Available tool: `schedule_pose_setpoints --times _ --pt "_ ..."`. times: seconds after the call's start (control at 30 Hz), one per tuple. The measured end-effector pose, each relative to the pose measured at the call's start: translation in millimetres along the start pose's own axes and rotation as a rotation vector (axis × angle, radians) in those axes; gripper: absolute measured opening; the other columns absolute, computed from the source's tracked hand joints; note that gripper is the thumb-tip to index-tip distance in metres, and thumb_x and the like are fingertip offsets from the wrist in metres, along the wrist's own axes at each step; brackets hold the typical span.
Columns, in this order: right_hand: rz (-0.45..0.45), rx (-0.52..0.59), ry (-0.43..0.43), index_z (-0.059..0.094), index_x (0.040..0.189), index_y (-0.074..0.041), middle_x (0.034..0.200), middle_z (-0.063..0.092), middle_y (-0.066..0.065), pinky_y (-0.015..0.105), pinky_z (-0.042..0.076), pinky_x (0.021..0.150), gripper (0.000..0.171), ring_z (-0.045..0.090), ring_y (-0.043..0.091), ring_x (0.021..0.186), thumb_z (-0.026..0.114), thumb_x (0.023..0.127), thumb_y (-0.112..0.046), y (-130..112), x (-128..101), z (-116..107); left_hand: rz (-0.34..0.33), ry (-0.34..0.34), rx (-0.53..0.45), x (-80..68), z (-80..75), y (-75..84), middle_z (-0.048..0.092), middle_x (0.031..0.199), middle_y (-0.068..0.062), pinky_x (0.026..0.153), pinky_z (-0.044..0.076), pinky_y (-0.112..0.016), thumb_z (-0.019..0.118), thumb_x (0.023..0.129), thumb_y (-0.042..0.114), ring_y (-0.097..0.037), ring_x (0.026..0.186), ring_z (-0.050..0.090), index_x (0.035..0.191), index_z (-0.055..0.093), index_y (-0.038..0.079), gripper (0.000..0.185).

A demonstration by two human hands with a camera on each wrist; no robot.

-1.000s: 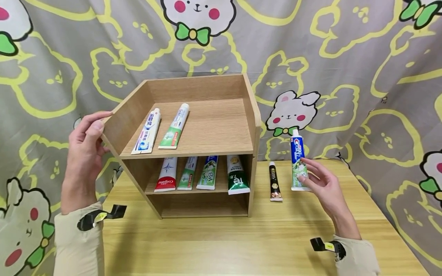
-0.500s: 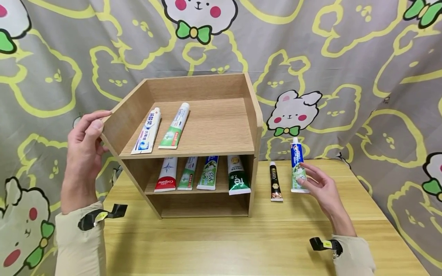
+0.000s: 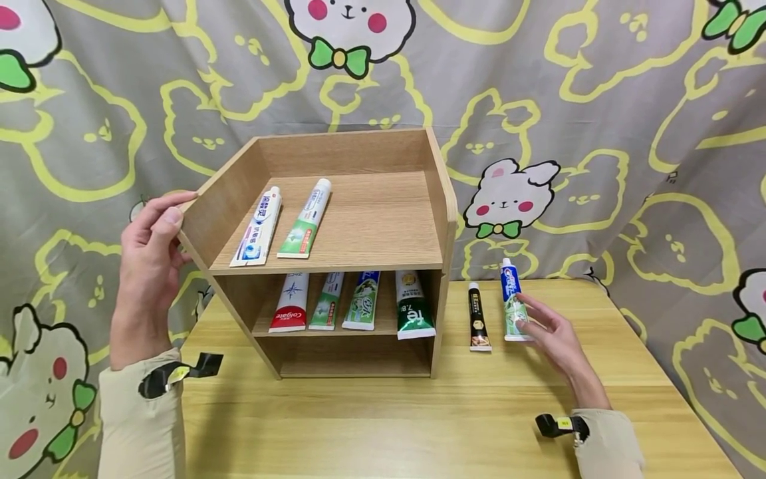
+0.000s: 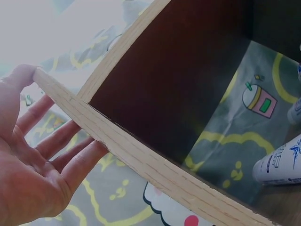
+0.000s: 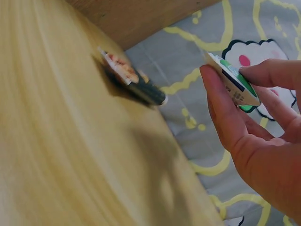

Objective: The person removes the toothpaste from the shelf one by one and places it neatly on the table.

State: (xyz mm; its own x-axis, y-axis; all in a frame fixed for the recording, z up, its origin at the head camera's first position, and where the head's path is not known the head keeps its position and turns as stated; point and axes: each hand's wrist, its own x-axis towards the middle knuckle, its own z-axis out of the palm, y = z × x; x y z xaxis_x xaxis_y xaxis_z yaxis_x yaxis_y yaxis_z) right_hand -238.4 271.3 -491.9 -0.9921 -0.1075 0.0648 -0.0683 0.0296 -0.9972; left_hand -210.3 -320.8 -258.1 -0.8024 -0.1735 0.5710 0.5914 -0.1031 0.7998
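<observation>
My right hand [image 3: 553,339] pinches a blue, white and green toothpaste tube [image 3: 512,299] between thumb and fingers, near its flat end, cap pointing away. In the right wrist view the tube's crimped end [image 5: 235,84] shows above the table. Just left of it lies a black toothpaste tube [image 3: 477,319]. My left hand [image 3: 149,266] grips the front edge of the left side panel of a wooden shelf [image 3: 383,219]. In the left wrist view, thumb and fingers are on either side of that panel [image 4: 136,146].
On the top shelf lie a white tube [image 3: 257,229] and a white-green tube [image 3: 305,219]. The middle level holds a red-white Colgate tube [image 3: 289,306] and several other tubes, the green-ended one [image 3: 415,313] overhanging its front. A patterned curtain [image 3: 383,86] hangs behind the table [image 3: 383,426].
My right hand has lowered the blue, white and green toothpaste tube toward the table beside the black one. The left hand keeps its grip on the shelf.
</observation>
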Motion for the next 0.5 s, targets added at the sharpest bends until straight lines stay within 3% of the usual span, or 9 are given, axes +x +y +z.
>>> schedule_pose_setpoints --times 0.5 --pt "0.117 -0.020 -0.003 0.036 0.158 -0.007 0.155 0.031 0.038 0.037 0.058 0.089 0.067 0.064 0.004 0.105 0.067 0.099 -0.009 23 7 -5 -0.003 0.011 0.021 -0.3 0.2 -0.3 0.053 0.125 -0.016 0.055 0.057 -0.023 0.058 0.100 0.011 -0.027 0.095 0.059 0.128 0.066 -0.003 0.032"
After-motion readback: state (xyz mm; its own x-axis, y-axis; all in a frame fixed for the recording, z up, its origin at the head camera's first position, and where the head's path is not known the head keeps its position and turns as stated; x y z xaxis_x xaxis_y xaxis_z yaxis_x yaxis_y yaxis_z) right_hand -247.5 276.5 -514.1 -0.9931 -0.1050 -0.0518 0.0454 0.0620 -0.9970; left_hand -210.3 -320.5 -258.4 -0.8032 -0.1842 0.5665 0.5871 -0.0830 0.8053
